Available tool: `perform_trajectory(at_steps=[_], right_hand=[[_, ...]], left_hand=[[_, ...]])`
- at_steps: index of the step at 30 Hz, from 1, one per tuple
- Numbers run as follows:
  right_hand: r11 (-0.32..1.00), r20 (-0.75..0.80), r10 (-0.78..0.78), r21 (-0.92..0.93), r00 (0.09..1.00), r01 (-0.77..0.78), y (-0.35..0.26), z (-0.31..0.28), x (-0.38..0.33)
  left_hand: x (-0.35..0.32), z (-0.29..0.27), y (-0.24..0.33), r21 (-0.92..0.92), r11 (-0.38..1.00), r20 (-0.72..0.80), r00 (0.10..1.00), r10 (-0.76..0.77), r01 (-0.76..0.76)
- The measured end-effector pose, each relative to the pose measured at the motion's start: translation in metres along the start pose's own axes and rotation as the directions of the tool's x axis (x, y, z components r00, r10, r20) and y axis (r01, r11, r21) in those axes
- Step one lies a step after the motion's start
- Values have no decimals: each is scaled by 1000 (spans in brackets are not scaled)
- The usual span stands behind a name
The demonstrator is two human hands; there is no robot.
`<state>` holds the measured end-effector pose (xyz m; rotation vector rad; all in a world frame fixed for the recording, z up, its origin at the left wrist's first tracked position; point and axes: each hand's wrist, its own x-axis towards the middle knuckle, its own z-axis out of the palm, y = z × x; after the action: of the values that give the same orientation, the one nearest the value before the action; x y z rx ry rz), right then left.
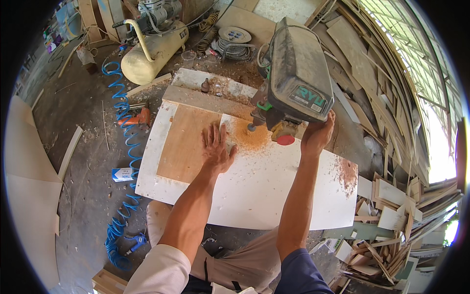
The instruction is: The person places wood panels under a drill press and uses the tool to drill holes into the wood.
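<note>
A thin brown plywood panel (183,134) lies on the white work board (254,188). My left hand (215,149) rests flat on the panel's right part, fingers spread and thumb apart. Over the board stands a drill press (298,68) with a dusty black cover. Its round drill bit (251,127) is low over a heap of orange sawdust (249,137), just right of my left hand. My right hand (317,134) is closed at the right underside of the drill press head; the part it grips is hidden. A red round knob (285,140) shows beside it.
A wooden fence strip (200,105) runs behind the panel. At the left are a coiled blue air hose (129,142), an orange power tool (137,117) and a blue air gun (137,242). A cream air compressor (152,56) stands behind. Wood offcuts (387,210) pile up at the right.
</note>
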<state>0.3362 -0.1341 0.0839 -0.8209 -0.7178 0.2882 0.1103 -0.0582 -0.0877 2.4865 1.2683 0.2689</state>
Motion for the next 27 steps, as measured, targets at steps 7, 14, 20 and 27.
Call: perform_trajectory(at_steps=[7,14,20,27], right_hand=[[1000,8,7,14,1000,-7,0,0,-1],[1000,13,3,13,1000,-3,1,-2,-2],[1000,-3,5,4,1000,-5,0,2,-3],[1000,-2,-1,-1,1000,1,0,0,-4]], left_hand=[[0,2,-1,0,1000,-4,1000,0,0],[0,1,0,13,1000,2,1000,1,-1],[1,2,-1,24,1000,2,1000,-4,4],[0,1,0,14,1000,0,1000,6,-6]])
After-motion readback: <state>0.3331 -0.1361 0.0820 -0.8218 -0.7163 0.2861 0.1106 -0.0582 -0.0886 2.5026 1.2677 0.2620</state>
